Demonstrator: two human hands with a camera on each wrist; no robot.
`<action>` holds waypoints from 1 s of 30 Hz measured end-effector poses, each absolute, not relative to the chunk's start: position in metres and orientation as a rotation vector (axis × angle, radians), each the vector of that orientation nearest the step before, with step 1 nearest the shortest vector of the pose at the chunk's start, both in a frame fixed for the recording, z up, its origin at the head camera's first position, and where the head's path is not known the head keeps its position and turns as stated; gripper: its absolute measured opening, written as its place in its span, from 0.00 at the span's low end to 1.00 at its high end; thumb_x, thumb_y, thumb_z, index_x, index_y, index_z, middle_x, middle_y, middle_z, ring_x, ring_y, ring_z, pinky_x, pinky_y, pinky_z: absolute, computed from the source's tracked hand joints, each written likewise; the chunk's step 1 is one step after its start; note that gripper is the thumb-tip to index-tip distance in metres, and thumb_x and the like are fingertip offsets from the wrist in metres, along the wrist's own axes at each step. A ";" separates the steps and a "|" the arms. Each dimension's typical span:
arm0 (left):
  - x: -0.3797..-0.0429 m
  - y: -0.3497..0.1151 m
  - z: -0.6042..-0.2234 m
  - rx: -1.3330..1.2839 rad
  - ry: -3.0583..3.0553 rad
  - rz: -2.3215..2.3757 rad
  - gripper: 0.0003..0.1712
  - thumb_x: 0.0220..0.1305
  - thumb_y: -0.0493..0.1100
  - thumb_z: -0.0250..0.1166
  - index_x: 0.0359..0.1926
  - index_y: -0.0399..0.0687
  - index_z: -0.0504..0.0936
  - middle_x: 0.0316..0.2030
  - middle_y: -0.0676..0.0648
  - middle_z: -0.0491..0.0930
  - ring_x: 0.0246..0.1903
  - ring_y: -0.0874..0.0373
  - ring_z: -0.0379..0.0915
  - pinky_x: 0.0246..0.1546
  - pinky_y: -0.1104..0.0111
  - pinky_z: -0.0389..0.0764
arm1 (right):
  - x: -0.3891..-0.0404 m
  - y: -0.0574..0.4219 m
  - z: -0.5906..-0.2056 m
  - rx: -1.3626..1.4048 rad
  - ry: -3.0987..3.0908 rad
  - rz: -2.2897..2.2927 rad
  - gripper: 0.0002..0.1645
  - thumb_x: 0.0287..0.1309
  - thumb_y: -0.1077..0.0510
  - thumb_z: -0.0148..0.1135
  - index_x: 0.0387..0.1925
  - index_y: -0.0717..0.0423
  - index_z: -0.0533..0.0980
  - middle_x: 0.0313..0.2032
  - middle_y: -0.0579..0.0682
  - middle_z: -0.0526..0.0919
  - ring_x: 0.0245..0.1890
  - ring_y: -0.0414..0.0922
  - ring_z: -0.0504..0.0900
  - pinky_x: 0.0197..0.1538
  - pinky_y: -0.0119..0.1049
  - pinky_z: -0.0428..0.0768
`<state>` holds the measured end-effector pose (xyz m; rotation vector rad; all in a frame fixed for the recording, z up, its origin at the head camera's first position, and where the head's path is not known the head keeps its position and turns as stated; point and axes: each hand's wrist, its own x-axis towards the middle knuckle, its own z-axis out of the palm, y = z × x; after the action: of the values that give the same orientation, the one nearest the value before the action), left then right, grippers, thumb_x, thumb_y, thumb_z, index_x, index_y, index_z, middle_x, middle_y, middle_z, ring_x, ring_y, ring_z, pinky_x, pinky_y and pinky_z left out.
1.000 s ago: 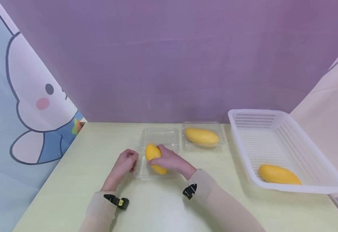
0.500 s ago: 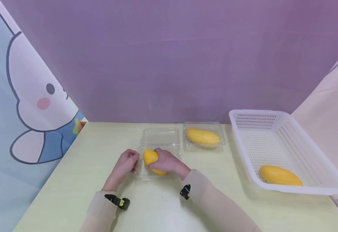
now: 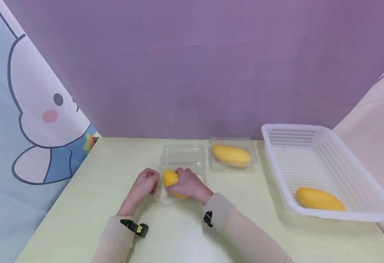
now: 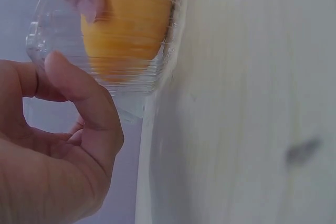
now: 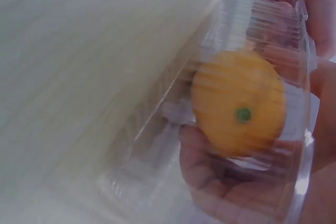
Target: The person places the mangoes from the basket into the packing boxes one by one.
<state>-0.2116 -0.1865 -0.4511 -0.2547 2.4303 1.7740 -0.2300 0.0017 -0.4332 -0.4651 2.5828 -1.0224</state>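
Note:
My right hand [image 3: 189, 183] grips a yellow mango [image 3: 170, 178] inside the open clear plastic clamshell box [image 3: 165, 199]. Through the box wall in the right wrist view, the mango [image 5: 236, 100] shows a small green stem spot, with fingers curled beneath it. At the box's left side, my left hand [image 3: 144, 183] pinches the rim between thumb and finger. The left wrist view has this hand [image 4: 68, 129] right at the rim of the box [image 4: 39, 32], with the mango [image 4: 131, 19] behind the ribbed wall. The box's lid [image 3: 183, 154] lies back, away from me.
Right of the lid stands a closed clear box [image 3: 214, 165] holding another mango [image 3: 231, 155]. A white perforated basket [image 3: 297, 160] at the right holds one more mango [image 3: 320, 199]. A purple backdrop [image 3: 192, 73] rises behind the table [image 3: 80, 204].
My right hand has lowered the mango into the box, moving slightly left and turning over the fruit. The left hand has stayed at the box's left rim.

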 end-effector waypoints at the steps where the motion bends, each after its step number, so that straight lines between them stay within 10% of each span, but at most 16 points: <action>1: -0.212 -0.186 -0.451 -0.257 2.427 1.775 0.14 0.71 0.39 0.52 0.51 0.33 0.71 0.31 0.42 0.72 0.24 0.55 0.69 0.24 0.68 0.77 | -0.230 0.001 -0.433 -0.462 2.593 -1.015 0.41 0.52 0.44 0.71 0.63 0.60 0.71 0.44 0.53 0.74 0.38 0.47 0.74 0.41 0.42 0.76; 30: -0.213 -0.187 -0.451 -0.252 2.441 1.759 0.15 0.71 0.40 0.53 0.53 0.34 0.71 0.32 0.41 0.73 0.26 0.53 0.70 0.24 0.68 0.78 | -0.227 0.003 -0.421 -0.444 2.557 -1.043 0.39 0.60 0.41 0.65 0.63 0.63 0.72 0.46 0.52 0.79 0.39 0.47 0.76 0.43 0.43 0.77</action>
<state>-0.2127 -0.1875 -0.4513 -0.2525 2.4411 1.7593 -0.2270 0.0034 -0.4212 -0.4438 2.5568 -1.0433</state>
